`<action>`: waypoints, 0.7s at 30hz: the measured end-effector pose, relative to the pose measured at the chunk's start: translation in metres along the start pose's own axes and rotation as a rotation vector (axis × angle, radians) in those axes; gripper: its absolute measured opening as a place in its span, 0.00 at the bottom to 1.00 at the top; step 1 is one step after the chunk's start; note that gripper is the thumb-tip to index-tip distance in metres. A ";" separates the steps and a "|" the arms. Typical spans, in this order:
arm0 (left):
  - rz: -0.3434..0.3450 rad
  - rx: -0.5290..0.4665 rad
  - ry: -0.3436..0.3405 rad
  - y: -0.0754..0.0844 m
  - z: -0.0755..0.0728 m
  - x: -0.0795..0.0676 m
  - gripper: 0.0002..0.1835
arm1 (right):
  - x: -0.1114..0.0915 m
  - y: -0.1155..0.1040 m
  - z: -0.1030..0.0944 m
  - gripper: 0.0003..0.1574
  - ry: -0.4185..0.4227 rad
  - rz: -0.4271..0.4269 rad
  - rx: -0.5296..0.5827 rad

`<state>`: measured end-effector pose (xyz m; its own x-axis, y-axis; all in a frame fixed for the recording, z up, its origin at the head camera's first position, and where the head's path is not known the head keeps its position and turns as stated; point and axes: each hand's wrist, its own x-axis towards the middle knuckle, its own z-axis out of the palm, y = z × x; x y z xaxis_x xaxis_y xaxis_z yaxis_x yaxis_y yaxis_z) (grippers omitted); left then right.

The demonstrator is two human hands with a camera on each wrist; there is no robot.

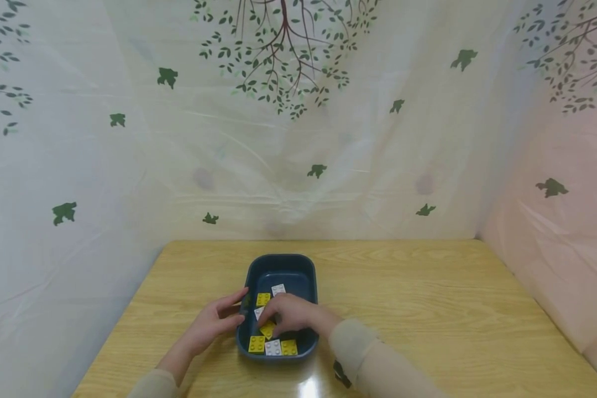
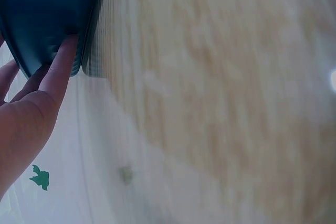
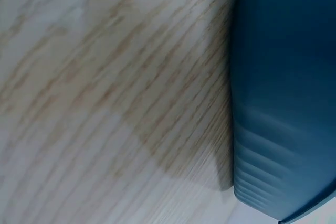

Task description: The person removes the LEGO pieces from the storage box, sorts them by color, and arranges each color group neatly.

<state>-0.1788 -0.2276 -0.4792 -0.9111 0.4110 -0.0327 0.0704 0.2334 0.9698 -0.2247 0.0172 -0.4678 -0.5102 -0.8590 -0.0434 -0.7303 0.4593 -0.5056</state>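
Note:
A dark blue plastic bin (image 1: 305,279) holds several yellow and white toy bricks with studs. Reaching into it, my right hand (image 1: 292,310) pinches a tilted yellow brick (image 1: 267,330) between thumb and fingers. My left hand (image 1: 213,321) steadies the bin from the left, its extended fingers against the side. In the left wrist view, the fingertips of that hand (image 2: 31,106) press on the outer wall of the bin (image 2: 44,11). The right wrist view shows the bin's outer wall (image 3: 283,108), with the right hand out of frame.
Along the bin's near end lie a yellow brick (image 1: 256,344), a white brick (image 1: 273,347) and another yellow brick (image 1: 289,347). Farther in are a yellow brick (image 1: 263,299) and a white brick (image 1: 278,289). The wooden table (image 1: 428,309) meets a leaf-printed sheet (image 1: 288,182) behind.

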 end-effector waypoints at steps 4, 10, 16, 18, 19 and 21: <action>-0.007 -0.011 -0.005 -0.002 -0.001 0.002 0.34 | 0.002 -0.001 0.001 0.24 -0.006 0.011 -0.002; -0.036 -0.010 0.003 -0.005 -0.002 0.006 0.35 | 0.005 -0.001 0.003 0.24 -0.011 0.028 -0.017; -0.024 0.002 -0.001 -0.005 -0.004 0.008 0.35 | 0.007 0.000 0.003 0.21 -0.004 0.028 -0.039; -0.017 -0.002 -0.006 -0.005 -0.004 0.008 0.35 | 0.007 -0.001 0.002 0.21 -0.001 0.032 -0.036; -0.013 -0.004 -0.009 -0.006 -0.005 0.008 0.35 | 0.007 -0.001 0.002 0.21 0.002 0.037 -0.029; -0.010 -0.009 -0.013 -0.006 -0.005 0.008 0.35 | 0.008 -0.001 0.000 0.21 0.012 0.033 -0.021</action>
<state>-0.1890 -0.2301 -0.4837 -0.9064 0.4201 -0.0453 0.0577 0.2295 0.9716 -0.2279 0.0103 -0.4681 -0.5391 -0.8408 -0.0496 -0.7225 0.4919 -0.4857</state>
